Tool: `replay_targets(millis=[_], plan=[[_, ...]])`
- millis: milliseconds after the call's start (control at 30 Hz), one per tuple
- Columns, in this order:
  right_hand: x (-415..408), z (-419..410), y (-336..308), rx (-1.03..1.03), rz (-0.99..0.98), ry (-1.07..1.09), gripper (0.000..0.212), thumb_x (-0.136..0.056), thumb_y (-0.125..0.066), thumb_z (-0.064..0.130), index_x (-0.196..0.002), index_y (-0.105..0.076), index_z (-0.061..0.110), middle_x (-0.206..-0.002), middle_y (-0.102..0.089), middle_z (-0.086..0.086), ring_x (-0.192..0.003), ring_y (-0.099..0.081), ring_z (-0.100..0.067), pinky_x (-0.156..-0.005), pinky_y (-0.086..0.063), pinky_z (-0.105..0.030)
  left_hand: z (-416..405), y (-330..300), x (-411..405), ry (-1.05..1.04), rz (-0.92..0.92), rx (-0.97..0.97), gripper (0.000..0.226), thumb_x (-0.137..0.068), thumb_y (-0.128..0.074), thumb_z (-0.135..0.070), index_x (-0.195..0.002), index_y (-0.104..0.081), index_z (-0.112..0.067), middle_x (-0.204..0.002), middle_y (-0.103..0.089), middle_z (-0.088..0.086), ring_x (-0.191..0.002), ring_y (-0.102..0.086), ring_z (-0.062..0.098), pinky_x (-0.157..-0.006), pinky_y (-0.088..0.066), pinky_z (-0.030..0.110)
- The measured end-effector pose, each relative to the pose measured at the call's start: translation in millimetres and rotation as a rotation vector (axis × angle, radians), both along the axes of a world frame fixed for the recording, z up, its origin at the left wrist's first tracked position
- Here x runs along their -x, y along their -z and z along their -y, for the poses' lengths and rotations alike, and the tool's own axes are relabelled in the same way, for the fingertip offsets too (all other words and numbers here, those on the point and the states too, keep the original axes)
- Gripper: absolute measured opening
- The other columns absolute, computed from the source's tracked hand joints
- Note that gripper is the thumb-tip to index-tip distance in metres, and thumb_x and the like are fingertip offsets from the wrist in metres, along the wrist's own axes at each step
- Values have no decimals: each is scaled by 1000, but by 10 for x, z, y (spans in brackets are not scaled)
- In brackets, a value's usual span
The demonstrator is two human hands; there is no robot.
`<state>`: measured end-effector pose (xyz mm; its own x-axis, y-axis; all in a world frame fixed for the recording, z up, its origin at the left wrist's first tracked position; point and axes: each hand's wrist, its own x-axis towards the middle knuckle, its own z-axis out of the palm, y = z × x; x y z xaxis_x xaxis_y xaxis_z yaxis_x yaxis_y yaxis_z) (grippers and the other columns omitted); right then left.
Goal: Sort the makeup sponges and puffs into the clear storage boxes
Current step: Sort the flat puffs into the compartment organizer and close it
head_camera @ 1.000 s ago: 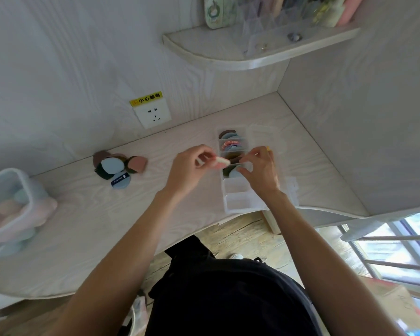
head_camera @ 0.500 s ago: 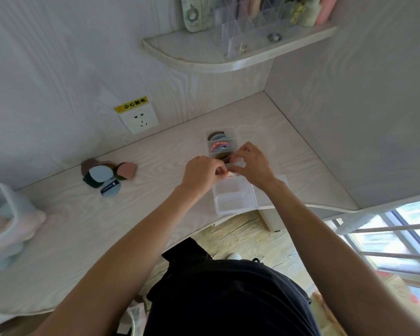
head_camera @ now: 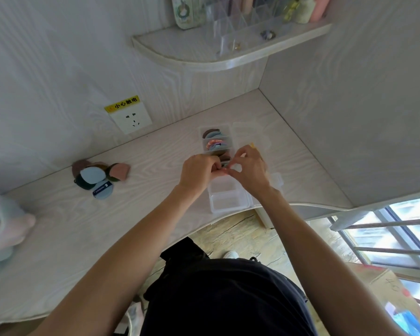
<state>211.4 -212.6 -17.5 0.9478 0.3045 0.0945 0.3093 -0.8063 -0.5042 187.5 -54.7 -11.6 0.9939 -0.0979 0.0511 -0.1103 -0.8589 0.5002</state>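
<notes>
Clear divided box [head_camera: 229, 202] held puffs [head_camera: 215, 141] upright in far compartments; loose puff pile [head_camera: 100, 177] lay well left.

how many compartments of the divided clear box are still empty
2, both at the near end of the divided clear box, just below the hands. Any compartment under the hands is hidden.

wall socket [head_camera: 132, 120], corner shelf [head_camera: 187, 50] — window bars [head_camera: 383, 238]

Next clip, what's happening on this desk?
A person is filling a clear divided box with makeup puffs. Both the left hand and right hand are pressed together over a middle compartment, working in a pale puff. The far compartments already hold puffs, the two nearest are empty, and a small pile of puffs waits on the desk to the left.
</notes>
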Motion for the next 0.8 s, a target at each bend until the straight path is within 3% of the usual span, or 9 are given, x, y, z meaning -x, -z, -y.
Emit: replay_targets(millis=[167, 233, 333, 433, 533, 600, 700, 800], plan=[[-61, -97, -77, 239, 51, -55, 26, -75, -72, 41, -83, -70, 17, -102, -57, -6, -94, -53, -24, -85, -47, -40, -193, -85, 62, 33, 64, 79, 15, -83, -67, -25, -96, -72, -19, -88, -72, 0, -79, -63, 15, -72, -47, 26], [-33, -141, -56, 202, 108, -75, 23, -71, -77, 36, -79, -67, 18, -97, -59, -8, -89, -54, -28, -83, -45, -38, -404, -89, 173, -37, 153, 108, 15, -85, -66, -22, -99, -70, -18, -92, -72, -3, -81, -61, 10, -73, -48, 25], [28, -211, -26, 100, 101, -116, 20, -69, -76, 20, -87, -69, 17, -105, -60, -8, -94, -52, -29, -81, -27, -24, -909, 23, 383, -246, 165, 117, 16, -88, -61, -15, -101, -69, -17, -101, -70, -2, -91, -60, 13, -82, -44, 26], [46, -304, 80, 48, 54, -122, 28, -65, -74, 10, -93, -69, 15, -108, -60, -9, -98, -54, -34, -82, -36, -33, -1492, 237, 478, -447, 41, -50, 26, -87, -54, -5, -109, -67, -10, -114, -66, 10, -105, -58, 30, -97, -37, 36], [52, -312, 85, 36, 18, -108, 27, -69, -73, 9, -96, -70, 14, -109, -60, -10, -99, -54, -35, -85, -40, -36, -1832, 358, 501, -586, -172, -153, 37, -94, -49, -20, -129, -52, -8, -132, -53, 16, -121, -42, 40, -102, -32, 44], [29, -260, 45, 38, 15, -117, 27, -71, -74, 12, -98, -70, 13, -110, -60, -11, -99, -54, -33, -88, -36, -31, -1903, 391, 507, -566, -244, -206, 42, -95, -49, -22, -134, -46, -6, -136, -48, 18, -125, -36, 41, -101, -32, 46], [-43, -170, -16, 70, 12, -118, 32, -67, -80, 22, -96, -69, 13, -107, -60, -10, -96, -53, -29, -88, -32, -26, -1898, 379, 512, -545, -222, -213, 42, -91, -53, -13, -133, -47, -8, -132, -49, 20, -123, -36, 40, -98, -35, 48], [-96, -121, -11, 153, 75, -125, 28, -63, -83, 29, -80, -66, 15, -87, -62, -8, -79, -55, -29, -79, -49, -44, -1824, 288, 518, -548, -116, -142, 32, -89, -56, -12, -121, -57, -10, -118, -56, 17, -114, -45, 35, -86, -43, 47]])
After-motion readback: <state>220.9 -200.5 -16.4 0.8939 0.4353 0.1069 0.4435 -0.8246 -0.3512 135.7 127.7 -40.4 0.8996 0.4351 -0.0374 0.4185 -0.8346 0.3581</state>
